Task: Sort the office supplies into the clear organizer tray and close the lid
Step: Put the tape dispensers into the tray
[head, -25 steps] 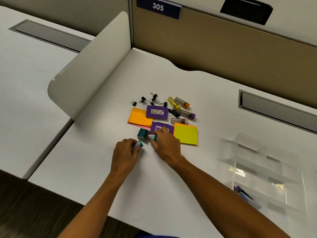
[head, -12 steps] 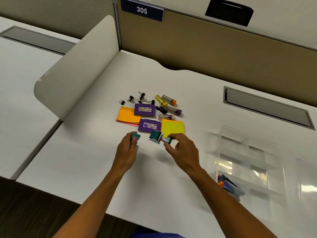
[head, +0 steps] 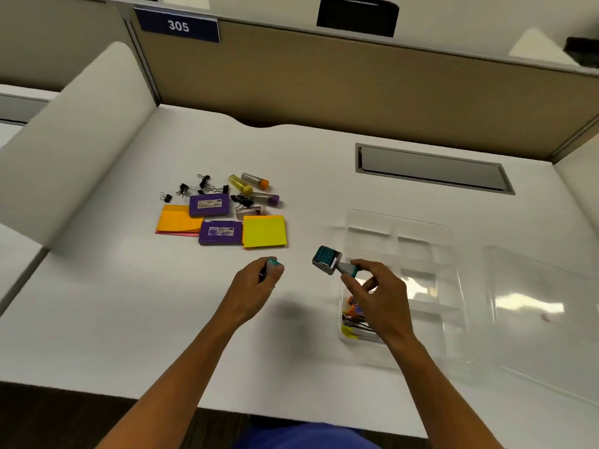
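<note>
Left hand closed around a small teal-capped item, low over the bench. Right hand at 3 o'clock of it pinches a teal date stamp by its handle, above the clear organizer tray edge. Remaining supplies: yellow sticky pad, purple boxes, binder clips at 11 o'clock.

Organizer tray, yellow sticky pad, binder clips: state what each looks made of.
Organizer tray: clear, glossy plastic by its look; the desk shows through and its walls catch glare.
Yellow sticky pad: matte paper, a flat stack with layered edges.
Binder clips: probably metal, black bodies with thin wire handles; too small to be sure.
</note>
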